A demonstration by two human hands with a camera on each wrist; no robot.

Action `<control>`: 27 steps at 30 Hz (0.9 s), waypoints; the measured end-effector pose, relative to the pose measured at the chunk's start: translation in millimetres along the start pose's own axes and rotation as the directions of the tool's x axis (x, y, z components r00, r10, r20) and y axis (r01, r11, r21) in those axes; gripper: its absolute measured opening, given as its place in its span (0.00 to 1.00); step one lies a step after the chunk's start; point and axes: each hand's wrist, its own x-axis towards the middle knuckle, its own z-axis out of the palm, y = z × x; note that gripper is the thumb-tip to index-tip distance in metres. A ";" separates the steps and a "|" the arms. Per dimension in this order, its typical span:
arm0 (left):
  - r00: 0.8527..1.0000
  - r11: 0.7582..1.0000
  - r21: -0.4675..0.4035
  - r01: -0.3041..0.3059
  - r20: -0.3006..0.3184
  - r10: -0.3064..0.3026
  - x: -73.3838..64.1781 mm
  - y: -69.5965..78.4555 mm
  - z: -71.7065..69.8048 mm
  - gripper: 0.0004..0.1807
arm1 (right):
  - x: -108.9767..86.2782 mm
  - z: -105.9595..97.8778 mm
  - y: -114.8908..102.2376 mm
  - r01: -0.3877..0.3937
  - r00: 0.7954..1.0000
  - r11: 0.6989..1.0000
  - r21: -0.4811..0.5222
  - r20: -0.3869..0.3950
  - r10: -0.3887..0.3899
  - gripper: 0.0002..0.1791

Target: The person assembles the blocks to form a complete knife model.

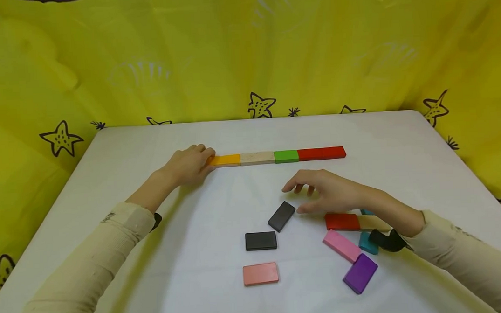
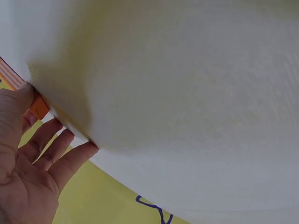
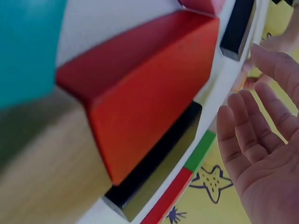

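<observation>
A straight row of flat blocks runs across the far part of the white table. From the left it shows an orange block (image 1: 227, 161), a plain wooden block (image 1: 256, 158), a green block (image 1: 286, 156) and two red blocks (image 1: 321, 153). My left hand (image 1: 189, 164) pinches the row's orange left end between thumb and fingers; the orange end face (image 2: 41, 108) shows beside the thumb in the left wrist view. Above the table, my right hand (image 1: 329, 190) holds nothing, fingers loosely bent. A tilted black block (image 1: 282, 216) lies just left of its thumb.
Nearer me lie another black block (image 1: 260, 241) and a salmon block (image 1: 260, 273). Beneath the right forearm are a red block (image 1: 341, 221), a wooden block (image 1: 372, 223) and teal pieces (image 1: 367, 243). Pink (image 1: 341, 246) and purple (image 1: 360, 274) blocks touch nearby. A yellow curtain (image 1: 212, 55) hangs behind.
</observation>
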 end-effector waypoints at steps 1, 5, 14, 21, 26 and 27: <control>1.000 1.000 -0.001 0.002 0.000 -0.002 -1.0 -0.2 -0.1 0.20 | 1.0 1.5 -1.4 0.000 1.000 1.000 0.002 0.016 0.000 0.25; 1.000 1.000 -0.008 0.005 -0.006 -0.005 -3.0 -0.9 0.1 0.20 | 4.9 7.2 -4.3 0.039 0.998 0.999 -0.008 0.052 -0.038 0.23; 1.000 1.000 0.004 -0.014 -0.005 0.014 -0.2 -1.5 0.6 0.19 | 11.2 15.1 -6.6 0.044 0.996 0.999 0.012 0.083 -0.045 0.20; 1.000 1.000 0.010 -0.015 0.000 0.015 0.3 -1.4 -0.5 0.20 | 13.3 15.5 -5.7 0.064 0.996 0.998 -0.008 0.069 -0.063 0.17; 1.000 1.000 0.003 -0.010 -0.002 0.010 -1.8 -1.1 -1.0 0.20 | 12.7 15.2 -5.2 0.063 0.996 0.998 -0.002 0.069 -0.063 0.16; 1.000 1.000 0.002 -0.008 -0.002 0.008 -1.6 -1.2 -0.8 0.20 | 12.5 15.1 -5.1 0.059 0.996 0.998 0.001 0.069 -0.059 0.16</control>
